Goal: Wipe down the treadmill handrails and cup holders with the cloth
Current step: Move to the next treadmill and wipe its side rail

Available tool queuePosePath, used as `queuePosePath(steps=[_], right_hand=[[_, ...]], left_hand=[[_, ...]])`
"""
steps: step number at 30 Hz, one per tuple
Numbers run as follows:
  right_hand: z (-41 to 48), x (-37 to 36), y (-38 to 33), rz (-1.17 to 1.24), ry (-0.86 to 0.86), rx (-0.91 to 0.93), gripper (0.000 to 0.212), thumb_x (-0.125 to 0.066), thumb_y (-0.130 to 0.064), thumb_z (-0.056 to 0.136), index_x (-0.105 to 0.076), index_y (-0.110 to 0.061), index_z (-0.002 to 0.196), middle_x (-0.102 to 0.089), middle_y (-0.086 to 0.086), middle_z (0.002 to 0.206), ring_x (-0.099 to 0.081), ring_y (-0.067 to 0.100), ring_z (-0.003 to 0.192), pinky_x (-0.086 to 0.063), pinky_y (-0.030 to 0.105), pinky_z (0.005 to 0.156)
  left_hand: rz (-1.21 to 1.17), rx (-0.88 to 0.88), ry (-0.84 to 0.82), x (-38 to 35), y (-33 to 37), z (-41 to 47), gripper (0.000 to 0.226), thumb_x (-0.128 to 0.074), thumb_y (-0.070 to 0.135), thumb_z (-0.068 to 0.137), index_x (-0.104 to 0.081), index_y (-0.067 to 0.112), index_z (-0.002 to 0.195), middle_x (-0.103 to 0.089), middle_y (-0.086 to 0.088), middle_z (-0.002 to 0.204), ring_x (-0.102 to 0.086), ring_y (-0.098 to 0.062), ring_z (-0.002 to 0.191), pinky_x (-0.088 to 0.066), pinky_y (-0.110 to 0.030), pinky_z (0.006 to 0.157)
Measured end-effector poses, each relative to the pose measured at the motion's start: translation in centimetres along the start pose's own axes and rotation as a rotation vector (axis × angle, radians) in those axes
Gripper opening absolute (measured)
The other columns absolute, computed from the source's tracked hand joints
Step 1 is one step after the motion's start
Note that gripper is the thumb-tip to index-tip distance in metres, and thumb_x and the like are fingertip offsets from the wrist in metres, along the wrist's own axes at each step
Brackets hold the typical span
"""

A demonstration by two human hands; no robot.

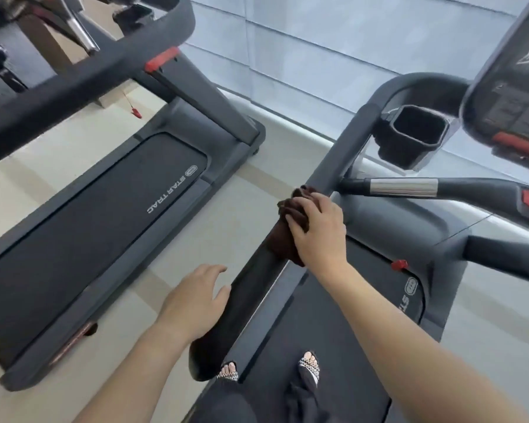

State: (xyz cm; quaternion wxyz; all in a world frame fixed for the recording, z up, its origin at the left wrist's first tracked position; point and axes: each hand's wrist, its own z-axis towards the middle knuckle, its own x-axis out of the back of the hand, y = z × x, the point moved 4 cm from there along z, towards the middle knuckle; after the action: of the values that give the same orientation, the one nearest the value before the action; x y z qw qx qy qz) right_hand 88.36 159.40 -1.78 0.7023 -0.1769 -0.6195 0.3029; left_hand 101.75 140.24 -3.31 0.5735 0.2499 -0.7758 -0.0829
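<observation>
We record the right hand (316,227) closed over a dark brown bunched cloth (287,236), pressing it onto the long black padded handrail (251,300) of the nearer dark grey treadmill (434,233). The left hand (196,300) hovers with fingers spread beside the rail's lower stretch, holding nothing; whether it touches the rail we cannot tell. A black square-mouthed cup holder (416,132) sits above, apart from the cloth. White lettering "STAR TRAC" (168,192) reads on the neighbouring treadmill (104,209).
</observation>
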Motion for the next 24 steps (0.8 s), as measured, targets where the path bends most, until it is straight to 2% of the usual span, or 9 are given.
queuePosePath(steps=[6, 12, 15, 19, 22, 24], right_hand=[[-5.1, -1.4, -3.3, -0.03, -0.23, 0.267, 0.032, -0.062, -0.035, 0.084, -0.062, -0.028, 0.114, -0.056, -0.002, 0.125, -0.045, 0.027, 0.119, -0.044, 0.043, 0.084], [-9.2, -2.1, -5.9, -0.126, -0.316, 0.493, 0.032, -0.068, -0.039, 0.075, -0.063, -0.031, 0.106, -0.061, -0.004, 0.118, -0.055, 0.029, 0.11, -0.047, 0.042, 0.074], [-8.6, -2.3, -6.3, -0.177, -0.334, 0.518, 0.03, -0.069, -0.038, 0.074, -0.065, -0.031, 0.103, -0.063, -0.004, 0.116, -0.057, 0.03, 0.107, -0.047, 0.041, 0.069], [-5.8, -3.3, -6.7, -0.217, -0.428, 0.443, 0.03, -0.057, -0.042, 0.085, -0.061, -0.032, 0.113, -0.053, -0.007, 0.129, -0.044, 0.028, 0.117, -0.038, 0.039, 0.078], [-5.0, -3.7, -6.8, -0.242, -0.403, 0.363, 0.031, -0.054, -0.042, 0.087, -0.059, -0.033, 0.116, -0.049, -0.009, 0.132, -0.039, 0.026, 0.119, -0.034, 0.038, 0.081], [-5.5, -3.5, -6.6, -0.222, -0.341, 0.337, 0.03, -0.057, -0.041, 0.086, -0.06, -0.032, 0.115, -0.052, -0.006, 0.13, -0.041, 0.026, 0.119, -0.037, 0.039, 0.082]], left_hand=[[-0.043, 0.264, 0.051, -0.2, -2.4, -1.8, 0.039, -0.038, 0.036, 0.094, -0.042, 0.028, 0.132, -0.043, 0.008, 0.141, -0.045, -0.016, 0.123, -0.041, -0.037, 0.097], [-0.097, 0.311, 0.127, 1.6, -4.1, -1.3, 0.038, -0.039, 0.03, 0.095, -0.045, 0.023, 0.132, -0.045, 0.001, 0.141, -0.046, -0.02, 0.123, -0.042, -0.04, 0.099], [-0.127, 0.3, 0.166, 2.2, -4.4, -0.9, 0.037, -0.04, 0.029, 0.094, -0.046, 0.023, 0.131, -0.045, 0.002, 0.14, -0.046, -0.019, 0.123, -0.041, -0.039, 0.098], [-0.125, 0.239, 0.146, 1.8, -3.6, 0.1, 0.037, -0.04, 0.03, 0.094, -0.046, 0.025, 0.13, -0.046, 0.004, 0.139, -0.046, -0.016, 0.123, -0.038, -0.034, 0.097], [-0.119, 0.178, 0.123, 0.9, -2.8, 0.2, 0.037, -0.039, 0.032, 0.095, -0.046, 0.026, 0.13, -0.047, 0.005, 0.139, -0.047, -0.016, 0.122, -0.04, -0.034, 0.098], [-0.119, 0.137, 0.13, -0.2, -2.3, -0.3, 0.036, -0.038, 0.035, 0.095, -0.047, 0.027, 0.129, -0.049, 0.007, 0.137, -0.049, -0.016, 0.12, -0.043, -0.034, 0.097]])
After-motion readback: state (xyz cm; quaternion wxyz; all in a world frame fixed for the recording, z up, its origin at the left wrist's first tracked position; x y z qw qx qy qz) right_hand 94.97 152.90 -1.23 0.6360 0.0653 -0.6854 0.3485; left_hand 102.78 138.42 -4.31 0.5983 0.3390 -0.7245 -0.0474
